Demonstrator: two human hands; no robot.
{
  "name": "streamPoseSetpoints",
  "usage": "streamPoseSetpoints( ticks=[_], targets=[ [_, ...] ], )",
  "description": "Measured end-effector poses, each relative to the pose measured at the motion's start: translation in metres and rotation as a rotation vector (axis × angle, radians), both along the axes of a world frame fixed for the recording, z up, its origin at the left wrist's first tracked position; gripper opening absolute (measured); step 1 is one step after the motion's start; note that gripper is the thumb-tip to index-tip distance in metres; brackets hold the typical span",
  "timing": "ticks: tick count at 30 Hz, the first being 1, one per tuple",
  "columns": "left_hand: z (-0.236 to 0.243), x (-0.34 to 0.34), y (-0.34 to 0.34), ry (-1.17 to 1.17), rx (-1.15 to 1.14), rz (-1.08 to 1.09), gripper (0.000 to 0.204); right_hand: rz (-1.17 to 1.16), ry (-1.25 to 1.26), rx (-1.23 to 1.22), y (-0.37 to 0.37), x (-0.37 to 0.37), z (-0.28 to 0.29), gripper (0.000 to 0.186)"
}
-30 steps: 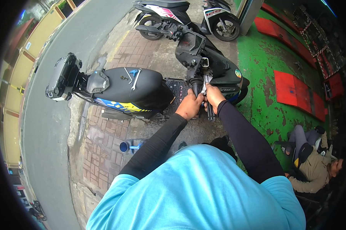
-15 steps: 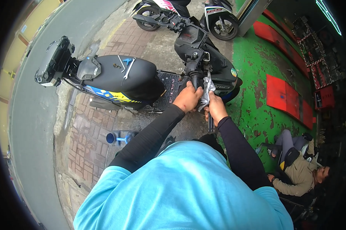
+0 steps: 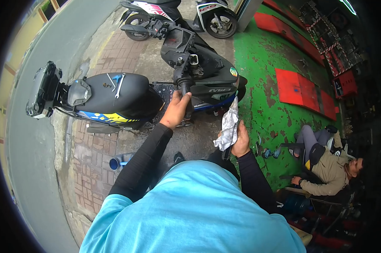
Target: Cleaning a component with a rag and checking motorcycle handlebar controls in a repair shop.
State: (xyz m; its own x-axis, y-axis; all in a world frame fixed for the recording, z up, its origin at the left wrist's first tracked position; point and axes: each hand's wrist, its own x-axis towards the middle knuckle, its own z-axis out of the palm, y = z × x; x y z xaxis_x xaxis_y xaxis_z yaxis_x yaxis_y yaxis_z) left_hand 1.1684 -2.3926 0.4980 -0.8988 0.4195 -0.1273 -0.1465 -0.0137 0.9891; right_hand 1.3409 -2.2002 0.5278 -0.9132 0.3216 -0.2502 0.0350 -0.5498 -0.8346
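My left hand [image 3: 176,110] is closed around the black handlebar grip [image 3: 185,84] of a dark scooter [image 3: 212,80]. To the right of the scooter's front, my right hand [image 3: 242,141] holds a crumpled, smudged white rag [image 3: 227,128], apart from the handlebar. Below the rag a short dark end shows, and I cannot make out what it belongs to. On the scooter's black seat [image 3: 133,84] lie a silver wrench [image 3: 120,87], a blue-handled tool [image 3: 116,79] and some small parts.
A blue container [image 3: 115,163] stands on the brick paving, left of my arm. Red ramps [image 3: 298,87] lie on the worn green floor. At right a person [image 3: 325,166] sits low, beside scattered tools [image 3: 270,153]. Another scooter [image 3: 218,21] is parked at the far side.
My right hand has drawn the rag away from the handlebar, to the right and nearer my body. The left hand stays on the grip. The whole view has shifted, moving the scooter leftward.
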Motion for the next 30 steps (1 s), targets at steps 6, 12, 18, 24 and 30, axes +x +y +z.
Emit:
streamPoseSetpoints(
  ticks=[6,12,18,24,30],
  targets=[
    [0.039,0.022,-0.009,0.150,-0.126,0.167,0.056,0.681,0.452,-0.369,0.013,0.014,0.018,0.056],
    [0.101,0.068,-0.004,0.608,-0.176,0.214,0.043,0.799,0.503,-0.480,0.005,0.014,0.064,0.045],
    [0.159,0.098,0.015,0.334,0.174,-0.386,0.044,0.883,0.574,-0.685,-0.007,0.011,0.066,0.034],
    [0.153,0.105,0.025,-0.035,0.253,-0.395,0.024,0.486,0.213,-0.193,0.002,0.030,0.060,0.044],
    [0.136,0.092,0.026,-0.020,0.342,-0.291,0.025,0.287,0.067,0.322,-0.002,0.033,0.074,0.037]
  ],
)
